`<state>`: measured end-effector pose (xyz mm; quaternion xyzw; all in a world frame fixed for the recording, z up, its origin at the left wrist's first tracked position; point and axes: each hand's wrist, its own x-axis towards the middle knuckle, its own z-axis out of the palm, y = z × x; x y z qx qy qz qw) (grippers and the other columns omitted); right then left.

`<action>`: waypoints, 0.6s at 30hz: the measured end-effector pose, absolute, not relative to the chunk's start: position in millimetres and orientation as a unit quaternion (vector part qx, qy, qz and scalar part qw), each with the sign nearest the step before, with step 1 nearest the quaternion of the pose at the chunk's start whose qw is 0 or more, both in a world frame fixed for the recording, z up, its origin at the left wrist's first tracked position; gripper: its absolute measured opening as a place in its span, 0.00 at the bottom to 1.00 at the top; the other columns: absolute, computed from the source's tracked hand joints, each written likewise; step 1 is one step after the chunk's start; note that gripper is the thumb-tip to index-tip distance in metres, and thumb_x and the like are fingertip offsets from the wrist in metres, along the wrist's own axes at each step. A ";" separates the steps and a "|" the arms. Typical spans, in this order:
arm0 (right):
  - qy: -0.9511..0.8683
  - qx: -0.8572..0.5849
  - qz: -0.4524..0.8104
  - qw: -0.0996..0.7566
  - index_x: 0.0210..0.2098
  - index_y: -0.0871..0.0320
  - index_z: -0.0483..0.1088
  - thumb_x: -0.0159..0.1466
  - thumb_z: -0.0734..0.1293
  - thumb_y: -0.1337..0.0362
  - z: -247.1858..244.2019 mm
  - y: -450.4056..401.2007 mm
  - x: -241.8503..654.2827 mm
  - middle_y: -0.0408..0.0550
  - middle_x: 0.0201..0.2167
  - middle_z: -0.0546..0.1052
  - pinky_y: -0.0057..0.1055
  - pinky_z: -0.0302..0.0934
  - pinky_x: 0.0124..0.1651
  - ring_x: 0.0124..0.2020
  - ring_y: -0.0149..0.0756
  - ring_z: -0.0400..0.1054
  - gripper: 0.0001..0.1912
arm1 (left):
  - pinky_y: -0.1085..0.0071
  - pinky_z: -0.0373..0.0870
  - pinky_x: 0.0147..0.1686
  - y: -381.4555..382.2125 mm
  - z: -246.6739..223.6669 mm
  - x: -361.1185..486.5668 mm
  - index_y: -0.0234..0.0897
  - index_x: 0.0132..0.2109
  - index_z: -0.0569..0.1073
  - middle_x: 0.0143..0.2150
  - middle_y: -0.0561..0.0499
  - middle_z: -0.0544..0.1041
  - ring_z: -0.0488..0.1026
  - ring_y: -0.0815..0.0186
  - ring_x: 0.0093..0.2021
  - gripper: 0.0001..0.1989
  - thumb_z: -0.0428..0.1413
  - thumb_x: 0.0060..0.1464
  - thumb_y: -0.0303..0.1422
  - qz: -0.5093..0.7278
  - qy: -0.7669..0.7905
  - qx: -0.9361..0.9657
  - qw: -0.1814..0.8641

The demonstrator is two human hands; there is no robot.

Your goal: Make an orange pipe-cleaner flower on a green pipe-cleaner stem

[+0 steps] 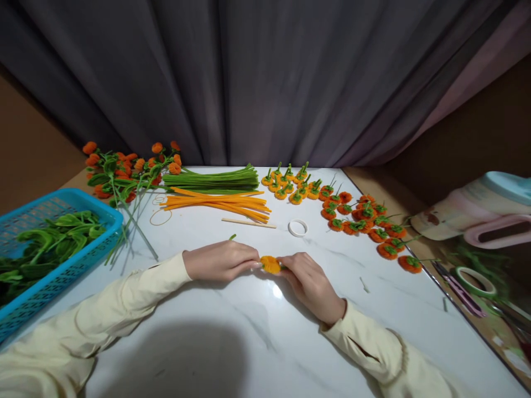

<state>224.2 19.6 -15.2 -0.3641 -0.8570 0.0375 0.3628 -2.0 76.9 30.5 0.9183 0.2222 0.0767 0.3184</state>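
Between my two hands, just above the white marbled tabletop [257,326], is a yellow pipe-cleaner flower [270,265] with a bit of green at its right side. My left hand [226,260] pinches its left edge with thumb and fingertips. From the right, my right hand [309,284] has its fingers closed at the green part. A short green tip [233,237] shows behind my left hand; what it belongs to is hidden. Beyond the hands lie a thin wooden stick [249,223] and a white tape roll [297,228].
Green pipe cleaners [211,180] and orange-yellow ones [215,204] lie at the back. Finished yellow flowers [296,197] and orange flowers [387,251] stand to their right. At left are a blue basket [114,218] of leaves and stemmed orange flowers [141,165]. Pink-handled scissors [462,290] and a tumbler [468,207] are at right.
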 end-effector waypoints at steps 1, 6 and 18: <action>-0.862 -0.362 0.023 0.354 0.44 0.60 0.65 0.67 0.58 0.69 -15.2 20.3 225.3 0.49 0.26 0.70 0.32 0.59 0.31 0.28 0.35 0.62 0.08 | 0.73 0.59 0.33 78.3 30.3 -3.0 0.35 0.38 0.69 0.33 0.48 0.72 0.67 0.66 0.32 0.17 0.39 0.64 0.38 0.069 0.222 0.920 0.316; -0.883 -0.338 -0.010 0.325 0.38 0.62 0.66 0.66 0.56 0.73 -13.1 25.2 232.6 0.48 0.23 0.66 0.31 0.56 0.29 0.26 0.34 0.57 0.08 | 0.73 0.57 0.32 80.9 29.5 -5.4 0.36 0.37 0.68 0.32 0.48 0.72 0.68 0.65 0.32 0.16 0.39 0.64 0.37 0.049 0.223 0.925 0.303; -0.916 -0.205 -0.106 0.327 0.44 0.65 0.66 0.64 0.56 0.77 1.5 19.8 227.7 0.54 0.30 0.75 0.37 0.65 0.36 0.32 0.38 0.67 0.11 | 0.76 0.62 0.30 68.2 35.6 9.6 0.36 0.48 0.66 0.31 0.51 0.73 0.70 0.68 0.31 0.17 0.50 0.58 0.42 0.071 0.293 0.816 0.493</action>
